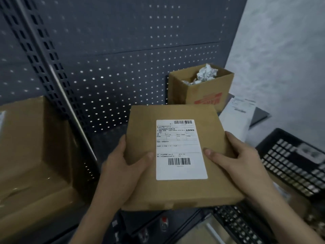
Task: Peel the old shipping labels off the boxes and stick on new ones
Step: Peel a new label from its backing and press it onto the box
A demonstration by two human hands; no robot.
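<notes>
A flat brown cardboard box (142, 131) is held up in front of me, its top face toward the camera. A white shipping label (181, 150) with two barcodes is stuck flat on that face. My left hand (121, 171) grips the box's left edge, thumb lying on top close to the label's left side. My right hand (241, 164) grips the right edge, thumb resting on the box at the label's right border.
A large taped cardboard box (33, 155) stands at the left. An open carton (202, 90) holding crumpled white paper sits behind, beside a stack of white label sheets (237, 118). Black mesh baskets (295, 164) are at the right. A dark pegboard wall (123, 50) is behind.
</notes>
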